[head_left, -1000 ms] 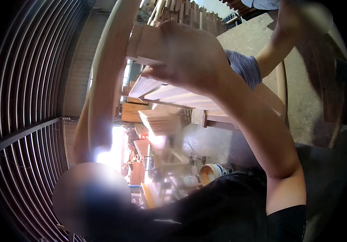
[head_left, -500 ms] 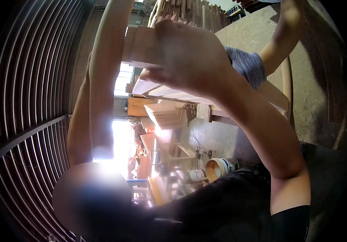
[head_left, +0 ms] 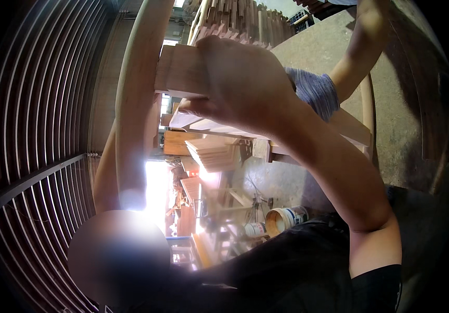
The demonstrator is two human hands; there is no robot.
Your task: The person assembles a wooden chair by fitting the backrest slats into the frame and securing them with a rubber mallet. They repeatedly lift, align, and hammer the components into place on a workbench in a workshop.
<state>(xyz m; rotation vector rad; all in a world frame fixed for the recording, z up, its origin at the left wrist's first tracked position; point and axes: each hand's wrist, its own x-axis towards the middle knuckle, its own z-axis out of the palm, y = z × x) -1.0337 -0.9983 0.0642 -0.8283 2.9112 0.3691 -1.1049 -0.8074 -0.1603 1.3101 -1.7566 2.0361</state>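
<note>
My right hand [head_left: 248,83] is closed around a pale wooden rail [head_left: 180,70], with its thumb underneath. The rail's left end meets a long, rounded wooden post [head_left: 141,99] that runs from the upper edge down toward the bright glare. Behind that post shows part of my left forearm [head_left: 105,177]; the left hand and its fingers are hidden. Just beyond my right wrist is another person's grey-blue knitted glove [head_left: 316,91], its finger end hidden behind my hand. A slatted wooden piece [head_left: 209,125] lies below my right hand.
A metal slatted shutter [head_left: 42,120] fills the left side. Many wooden sticks [head_left: 240,23] stand at the top. Stacked boards [head_left: 211,151] and a white bucket [head_left: 287,219] are lower down. Concrete floor [head_left: 313,47] shows at the upper right.
My right hand and the rail have shifted slightly downward and left. The left forearm is more hidden behind the post. The other person's glove has moved slightly down.
</note>
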